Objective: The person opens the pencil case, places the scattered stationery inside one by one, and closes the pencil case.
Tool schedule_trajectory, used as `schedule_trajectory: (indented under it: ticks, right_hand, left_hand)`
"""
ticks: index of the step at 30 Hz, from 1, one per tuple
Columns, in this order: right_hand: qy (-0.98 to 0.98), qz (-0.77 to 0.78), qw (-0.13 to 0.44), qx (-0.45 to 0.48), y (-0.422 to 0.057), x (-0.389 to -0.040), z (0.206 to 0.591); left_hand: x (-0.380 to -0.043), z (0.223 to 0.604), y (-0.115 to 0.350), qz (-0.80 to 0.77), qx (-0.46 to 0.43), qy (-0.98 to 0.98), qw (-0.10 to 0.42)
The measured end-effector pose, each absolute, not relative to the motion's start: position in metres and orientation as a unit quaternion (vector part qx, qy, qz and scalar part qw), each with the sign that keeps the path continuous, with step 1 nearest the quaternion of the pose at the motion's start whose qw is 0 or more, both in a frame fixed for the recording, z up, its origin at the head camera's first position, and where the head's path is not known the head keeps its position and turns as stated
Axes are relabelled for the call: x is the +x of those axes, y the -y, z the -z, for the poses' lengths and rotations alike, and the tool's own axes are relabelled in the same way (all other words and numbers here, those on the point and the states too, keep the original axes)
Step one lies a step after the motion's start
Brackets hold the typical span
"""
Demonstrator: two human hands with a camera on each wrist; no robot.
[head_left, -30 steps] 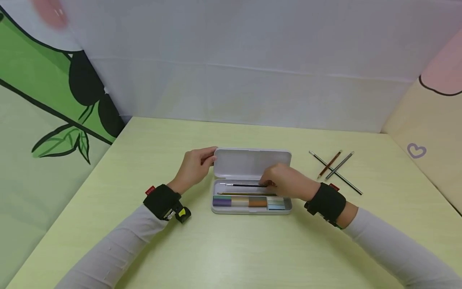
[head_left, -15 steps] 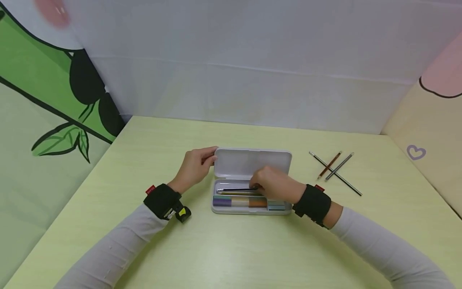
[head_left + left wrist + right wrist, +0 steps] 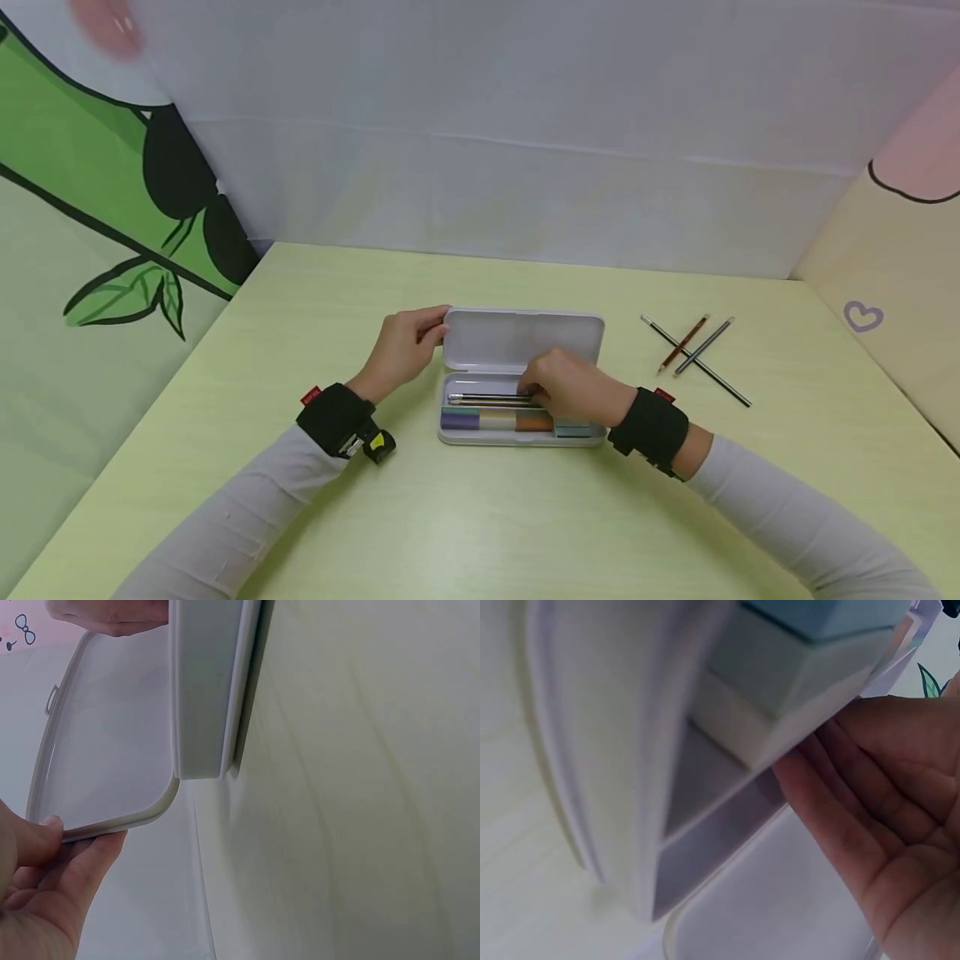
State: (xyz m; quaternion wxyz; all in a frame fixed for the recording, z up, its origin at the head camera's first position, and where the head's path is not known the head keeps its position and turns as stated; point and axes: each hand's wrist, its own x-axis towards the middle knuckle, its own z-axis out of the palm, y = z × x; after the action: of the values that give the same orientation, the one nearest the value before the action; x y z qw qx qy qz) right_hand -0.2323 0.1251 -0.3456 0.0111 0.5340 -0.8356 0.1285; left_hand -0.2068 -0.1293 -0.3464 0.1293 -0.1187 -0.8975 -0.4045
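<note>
A white pencil case (image 3: 446,429) lies open on the table, its lid (image 3: 517,337) raised at the back. My left hand (image 3: 401,346) pinches the lid's left edge; in the left wrist view, thumb and fingers (image 3: 94,866) are on either side of the rim. My right hand (image 3: 573,386) reaches into the rear compartment, fingers bent at the dark pencil (image 3: 487,396); its right end and my fingertips are hidden. Just in front of it, a gold-coloured pencil (image 3: 491,403) lies alongside. The front compartment holds purple, cream, orange and pale blue blocks (image 3: 497,419).
To the right of the case, three pencils lie crossed on the table: a long dark one (image 3: 723,384), a brown one (image 3: 688,336) and a grey one (image 3: 712,337). A white cloth wall (image 3: 525,200) rises behind the table, with printed panels at both sides.
My right hand has shifted left and slightly forward inside the case. The dark pencil has slid left and down beside the gold-coloured one. My left hand stays on the lid.
</note>
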Motion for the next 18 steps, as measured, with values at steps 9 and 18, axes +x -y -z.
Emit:
schedule_trajectory:
  ticks: [9,18]
  right_hand:
    - [0.834,-0.134,0.017,0.535,-0.1276,-0.2312,0.3469]
    - [0.833,-0.154,0.009,0.531,-0.1310,-0.2295,0.3471]
  left_hand:
    - [-0.2074,0.3475,0.1300,0.405,-0.118,0.897,0.130]
    - [-0.2062,0.3474,0.1292,0.416,-0.116,0.893,0.127]
